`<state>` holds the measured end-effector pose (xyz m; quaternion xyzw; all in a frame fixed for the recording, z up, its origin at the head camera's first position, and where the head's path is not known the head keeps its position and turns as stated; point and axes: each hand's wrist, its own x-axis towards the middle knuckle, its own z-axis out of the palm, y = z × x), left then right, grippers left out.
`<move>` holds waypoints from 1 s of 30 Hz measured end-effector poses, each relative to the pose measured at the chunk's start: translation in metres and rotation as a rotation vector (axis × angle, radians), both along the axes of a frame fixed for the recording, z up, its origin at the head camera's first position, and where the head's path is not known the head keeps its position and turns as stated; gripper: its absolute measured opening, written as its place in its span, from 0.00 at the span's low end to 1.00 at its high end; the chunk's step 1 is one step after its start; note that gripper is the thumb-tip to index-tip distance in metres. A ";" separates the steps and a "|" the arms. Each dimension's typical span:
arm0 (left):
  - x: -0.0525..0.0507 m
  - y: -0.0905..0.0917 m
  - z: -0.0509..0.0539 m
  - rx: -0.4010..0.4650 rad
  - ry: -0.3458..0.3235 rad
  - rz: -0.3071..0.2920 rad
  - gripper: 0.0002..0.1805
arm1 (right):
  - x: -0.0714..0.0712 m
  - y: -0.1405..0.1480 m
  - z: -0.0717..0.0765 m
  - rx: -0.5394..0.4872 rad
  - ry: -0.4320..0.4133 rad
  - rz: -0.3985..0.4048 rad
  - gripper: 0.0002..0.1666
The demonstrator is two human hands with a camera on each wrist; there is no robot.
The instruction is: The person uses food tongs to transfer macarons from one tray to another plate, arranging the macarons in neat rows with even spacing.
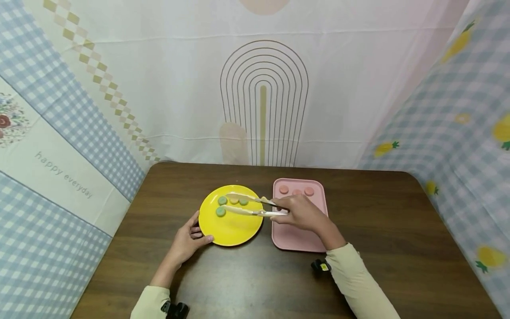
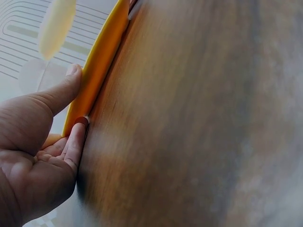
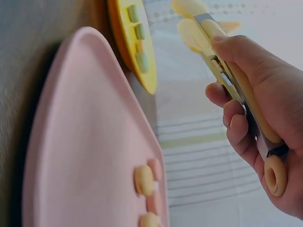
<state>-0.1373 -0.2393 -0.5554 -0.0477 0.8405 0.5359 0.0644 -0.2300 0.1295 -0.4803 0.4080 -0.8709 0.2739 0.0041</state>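
Observation:
My left hand (image 1: pixel 187 241) holds the near left rim of a round yellow plate (image 1: pixel 235 232), thumb over the edge and fingers below, as the left wrist view shows. Several small green discs (image 1: pixel 221 211), biscuit-like, and a yellowish one (image 1: pixel 234 200) sit on its far part. In my right hand (image 1: pixel 299 212) are metal tongs (image 1: pixel 259 213) with pale yellow tips, gripped along the handles. The tongs reach left over the plate, their tips apart; in the right wrist view nothing clearly shows between them. Beneath the right hand lies a pink tray (image 1: pixel 296 239) bearing several pink discs (image 1: pixel 308 191) and yellow ones (image 3: pixel 143 179).
Plate and tray stand side by side on a dark brown wooden table (image 1: pixel 374 221), a narrow gap between them. A white patterned cloth (image 1: pixel 179 88) hangs behind the table. Blue checked cloths (image 1: pixel 450 155) hang at both sides.

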 end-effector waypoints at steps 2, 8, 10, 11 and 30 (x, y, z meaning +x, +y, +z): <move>0.000 0.001 0.001 0.003 0.001 0.002 0.55 | 0.002 0.008 0.003 -0.011 0.033 -0.018 0.21; 0.001 0.002 0.002 0.019 0.004 -0.007 0.54 | 0.012 0.035 0.011 -0.034 0.085 -0.097 0.13; 0.001 0.001 0.003 0.019 0.004 -0.004 0.55 | 0.015 0.044 0.013 -0.029 0.092 -0.117 0.13; 0.001 0.001 0.003 0.019 0.001 -0.002 0.55 | 0.017 0.049 0.015 -0.027 0.098 -0.127 0.14; 0.001 -0.001 0.002 0.022 0.009 -0.012 0.55 | 0.039 0.139 0.006 0.084 0.089 -0.357 0.31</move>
